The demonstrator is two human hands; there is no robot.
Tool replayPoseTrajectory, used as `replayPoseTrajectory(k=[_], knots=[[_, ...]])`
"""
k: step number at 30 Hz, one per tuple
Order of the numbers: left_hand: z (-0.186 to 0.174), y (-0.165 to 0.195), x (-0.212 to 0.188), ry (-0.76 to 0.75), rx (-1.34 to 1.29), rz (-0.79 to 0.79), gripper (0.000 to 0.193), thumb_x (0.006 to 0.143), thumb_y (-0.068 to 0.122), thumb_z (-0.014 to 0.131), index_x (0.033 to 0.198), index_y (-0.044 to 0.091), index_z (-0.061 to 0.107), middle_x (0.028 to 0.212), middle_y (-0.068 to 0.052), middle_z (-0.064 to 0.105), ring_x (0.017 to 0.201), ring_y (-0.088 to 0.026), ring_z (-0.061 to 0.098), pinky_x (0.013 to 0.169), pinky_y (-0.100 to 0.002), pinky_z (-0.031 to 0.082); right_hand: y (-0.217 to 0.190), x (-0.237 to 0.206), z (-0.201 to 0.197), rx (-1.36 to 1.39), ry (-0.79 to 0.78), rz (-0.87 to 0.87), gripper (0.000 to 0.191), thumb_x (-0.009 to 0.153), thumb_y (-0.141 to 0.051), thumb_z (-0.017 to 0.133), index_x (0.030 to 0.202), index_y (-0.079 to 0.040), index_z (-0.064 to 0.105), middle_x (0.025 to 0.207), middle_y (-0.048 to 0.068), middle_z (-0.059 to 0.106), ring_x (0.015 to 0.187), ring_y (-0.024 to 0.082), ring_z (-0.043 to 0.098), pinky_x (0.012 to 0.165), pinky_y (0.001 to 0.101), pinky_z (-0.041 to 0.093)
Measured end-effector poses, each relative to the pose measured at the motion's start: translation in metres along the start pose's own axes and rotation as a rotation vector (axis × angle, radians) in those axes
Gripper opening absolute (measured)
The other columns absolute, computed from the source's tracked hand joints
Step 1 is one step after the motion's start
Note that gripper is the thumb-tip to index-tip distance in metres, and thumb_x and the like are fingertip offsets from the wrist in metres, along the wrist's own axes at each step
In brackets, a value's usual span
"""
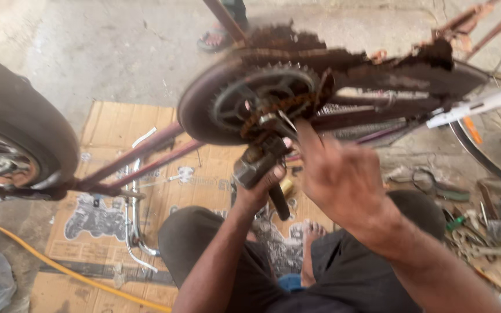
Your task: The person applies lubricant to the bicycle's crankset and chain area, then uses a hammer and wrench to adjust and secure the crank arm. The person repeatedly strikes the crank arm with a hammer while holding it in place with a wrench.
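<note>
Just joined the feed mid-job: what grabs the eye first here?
The rusty chainring with its chain sits centre frame on an upturned bicycle. Right below it, the left hand grips a dark crank arm, while the right hand reaches a finger up to the chain. A flattened cardboard sheet covers the floor underneath, and scattered tools lie at the right.

Your left hand grips a dark hammer just below the rusty chainring of the upturned bicycle. Your right hand reaches up with a finger touching the rusty chain. Flattened cardboard covers the floor beneath, and scattered tools lie to your right.
</note>
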State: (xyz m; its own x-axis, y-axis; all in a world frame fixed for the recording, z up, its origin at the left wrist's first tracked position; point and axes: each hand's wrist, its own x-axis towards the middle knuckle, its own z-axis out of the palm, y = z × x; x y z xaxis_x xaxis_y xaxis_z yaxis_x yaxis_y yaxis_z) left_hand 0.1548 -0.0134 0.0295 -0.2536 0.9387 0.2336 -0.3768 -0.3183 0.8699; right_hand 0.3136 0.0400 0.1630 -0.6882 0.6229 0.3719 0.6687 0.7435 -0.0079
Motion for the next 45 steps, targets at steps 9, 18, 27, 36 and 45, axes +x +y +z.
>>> replayPoseTrajectory(k=[9, 18, 27, 36, 45], knots=[[-0.006, -0.009, 0.005, 0.032, 0.013, -0.062, 0.053, 0.084, 0.035, 0.088, 0.114, -0.002, 0.064, 0.097, -0.007, 0.067, 0.091, -0.020, 0.064, 0.081, -0.036, 0.055, 0.063, 0.004, 0.139, 0.344, 0.566, -0.279, 0.041, 0.103, -0.002, 0.063, 0.142, 0.001, 0.052, 0.094, 0.016, 0.069, 0.072, 0.028, 0.067, 0.061, 0.0427, 0.054], [-0.004, -0.013, 0.004, 0.041, 0.079, -0.105, 0.055, 0.083, 0.035, 0.089, 0.115, -0.004, 0.065, 0.099, -0.012, 0.069, 0.095, -0.024, 0.069, 0.084, -0.040, 0.060, 0.045, -0.040, 0.050, 0.481, 0.265, 0.140, 0.021, 0.105, -0.013, 0.062, 0.118, 0.001, 0.071, 0.075, 0.011, 0.071, 0.056, 0.014, 0.062, 0.046, 0.0317, 0.046], [0.005, 0.004, 0.006, -0.011, 0.128, 0.022, 0.067, 0.084, 0.040, 0.085, 0.131, -0.003, 0.064, 0.115, -0.013, 0.074, 0.109, -0.024, 0.068, 0.096, -0.038, 0.055, 0.007, 0.003, -0.038, 0.267, 0.073, 0.048, 0.022, 0.098, -0.013, 0.068, 0.113, 0.002, 0.074, 0.086, 0.017, 0.076, 0.062, 0.020, 0.071, 0.047, 0.0296, 0.051], [0.005, 0.004, 0.006, -0.007, 0.148, 0.013, 0.067, 0.082, 0.042, 0.087, 0.128, -0.003, 0.066, 0.110, -0.010, 0.073, 0.104, -0.021, 0.068, 0.093, -0.035, 0.056, 0.004, 0.022, -0.041, 0.073, -0.037, 0.049, 0.020, 0.094, -0.007, 0.067, 0.111, 0.001, 0.074, 0.068, 0.012, 0.071, 0.049, 0.015, 0.061, 0.041, 0.0284, 0.047], [0.002, -0.001, 0.005, -0.002, 0.161, 0.011, 0.067, 0.080, 0.040, 0.089, 0.124, -0.003, 0.064, 0.104, -0.008, 0.071, 0.099, -0.020, 0.067, 0.089, -0.034, 0.055, 0.030, -0.016, 0.074, 0.218, 0.286, -0.080, 0.049, 0.101, -0.003, 0.063, 0.148, 0.002, 0.050, 0.093, 0.017, 0.075, 0.064, 0.022, 0.069, 0.048, 0.0350, 0.052]])
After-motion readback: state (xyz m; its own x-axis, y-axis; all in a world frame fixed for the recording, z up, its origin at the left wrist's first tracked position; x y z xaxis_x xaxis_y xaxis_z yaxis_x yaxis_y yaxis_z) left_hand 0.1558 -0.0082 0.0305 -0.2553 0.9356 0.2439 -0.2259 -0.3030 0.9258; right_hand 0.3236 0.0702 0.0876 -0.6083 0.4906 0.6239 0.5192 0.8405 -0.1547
